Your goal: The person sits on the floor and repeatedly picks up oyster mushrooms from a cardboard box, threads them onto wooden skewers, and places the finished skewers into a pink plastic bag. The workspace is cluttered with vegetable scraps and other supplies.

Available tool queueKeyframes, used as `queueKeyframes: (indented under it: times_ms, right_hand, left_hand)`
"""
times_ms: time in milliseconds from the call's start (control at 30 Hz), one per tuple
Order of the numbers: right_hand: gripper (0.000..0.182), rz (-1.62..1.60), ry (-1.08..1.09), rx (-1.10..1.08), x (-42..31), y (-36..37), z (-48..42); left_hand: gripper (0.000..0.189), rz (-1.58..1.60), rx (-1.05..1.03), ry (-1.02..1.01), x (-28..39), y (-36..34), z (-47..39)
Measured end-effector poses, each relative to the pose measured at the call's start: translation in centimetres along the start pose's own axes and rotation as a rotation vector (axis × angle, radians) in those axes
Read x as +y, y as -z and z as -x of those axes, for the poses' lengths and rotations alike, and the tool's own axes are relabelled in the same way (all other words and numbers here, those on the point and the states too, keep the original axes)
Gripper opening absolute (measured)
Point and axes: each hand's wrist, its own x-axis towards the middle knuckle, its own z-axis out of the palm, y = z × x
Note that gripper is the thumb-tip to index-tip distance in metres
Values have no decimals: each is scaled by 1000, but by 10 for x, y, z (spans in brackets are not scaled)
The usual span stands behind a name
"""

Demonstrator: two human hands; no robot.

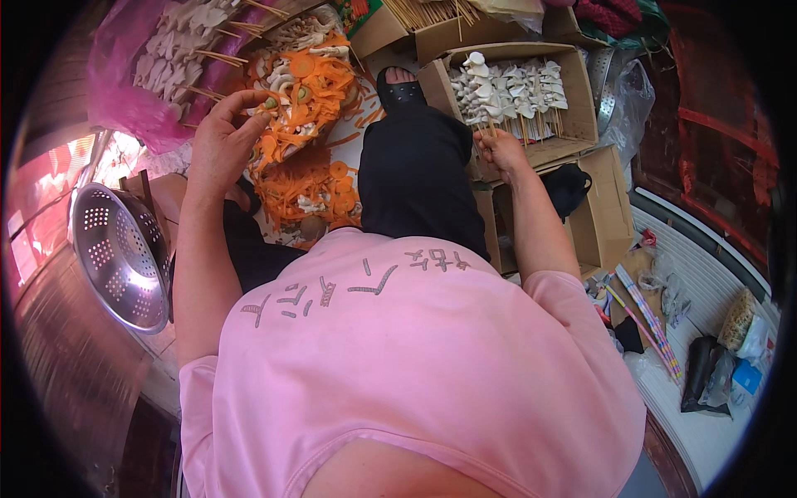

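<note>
My left hand [221, 140] pinches a carrot end [270, 103] with a greenish top between thumb and forefinger. Beneath it spreads a heap of shredded and sliced carrot [311, 78] mixed with pale mushroom pieces [281, 78]. To the right, my right hand [503, 154] grips the lower end of a wooden skewer [492, 126] at the near side of a cardboard box [576, 93]. White mushroom pieces [478, 67] are threaded on that skewer. Inside the box, many similar mushroom skewers [526, 90] stand close together.
More skewered mushrooms [168, 62] lie on a pink plastic bag [109, 103] at upper left. A metal colander [121, 258] tilts at left. Bare wooden skewers [429, 14] fill another box at the top. An opened carton [598, 211] sits below my right forearm.
</note>
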Motion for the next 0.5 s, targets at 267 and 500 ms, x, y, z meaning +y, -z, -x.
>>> queueKeyframes:
  times_ms: [267,500]
  right_hand:
    - [22,-10,59,3,-8,16,13]
    - [24,-242,162,-120,-35,22,49]
  left_hand:
    - [27,43,-6,-25,4,3,1]
    - [25,261,89,-137,14,42,9]
